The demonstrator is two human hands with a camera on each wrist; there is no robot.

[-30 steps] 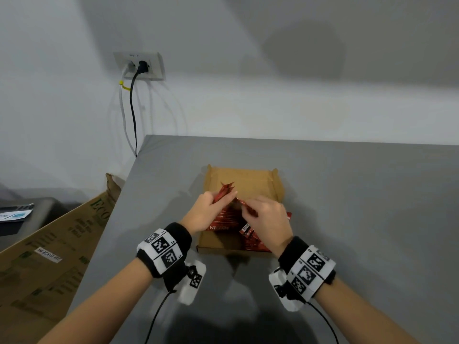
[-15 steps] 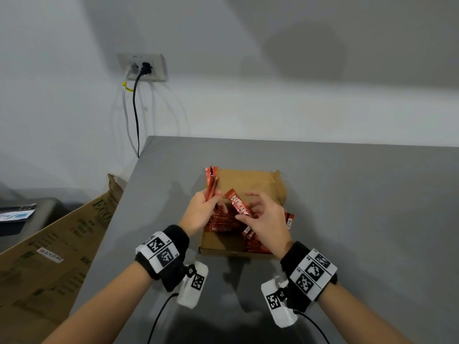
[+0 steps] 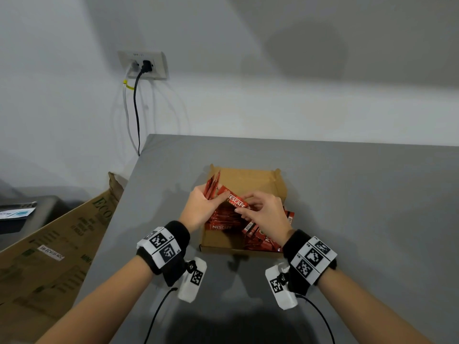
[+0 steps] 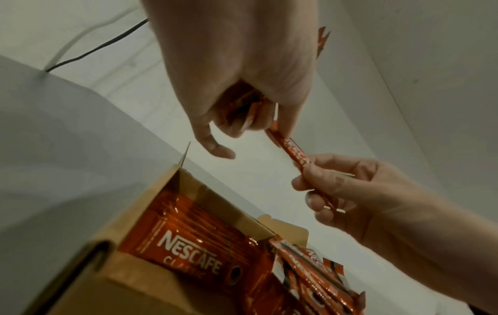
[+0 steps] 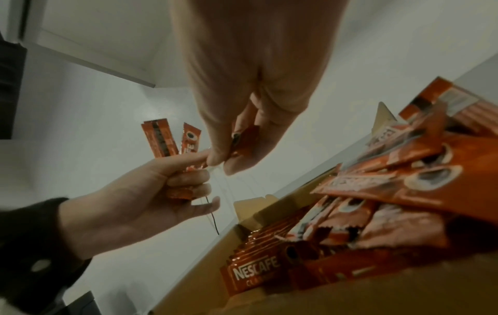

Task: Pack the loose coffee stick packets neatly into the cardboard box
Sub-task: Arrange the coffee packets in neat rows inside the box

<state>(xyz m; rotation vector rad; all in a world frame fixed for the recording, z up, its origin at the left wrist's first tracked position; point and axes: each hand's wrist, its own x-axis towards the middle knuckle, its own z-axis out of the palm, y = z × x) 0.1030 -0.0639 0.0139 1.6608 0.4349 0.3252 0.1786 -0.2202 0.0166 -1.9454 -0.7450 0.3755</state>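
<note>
Head view shows both hands raised just above the open box [image 3: 278,187] on the grey table [image 3: 360,207]. The left hand [image 3: 201,207] is curled round a small bunch [image 3: 212,186] of upright red packets, their ends sticking up past the fingers. The right hand [image 3: 265,212] pinches one packet [image 3: 236,202] by its near end and holds it slanted, its far end meeting the left thumb. Left wrist view confirms this: the single packet [image 4: 293,149] runs from the right fingertips [image 4: 312,170] up to the left thumb and forefinger, which touch its tip while the other fingers keep the bunch.

Inside the box, a row [image 3: 222,219] of packets lies flat and aligned along the left side, label up. A loose heap [image 3: 260,237] fills the right side, crossed at angles and spilling over the right wall. Right wrist view shows that heap [image 5: 404,191] close beneath the hand, plainly unsorted.

I judge the step in hand to be gathering: one stick is passing from right hand to left, to join the bunch so all face one way. Much remains, as the heap is large. The next move likely calls for the left fingers to loosen just enough to admit the new stick without dropping the others, and for the right to let go only once it is caught. Its ends should line up with the rest before the bunch goes down beside the row.
</note>
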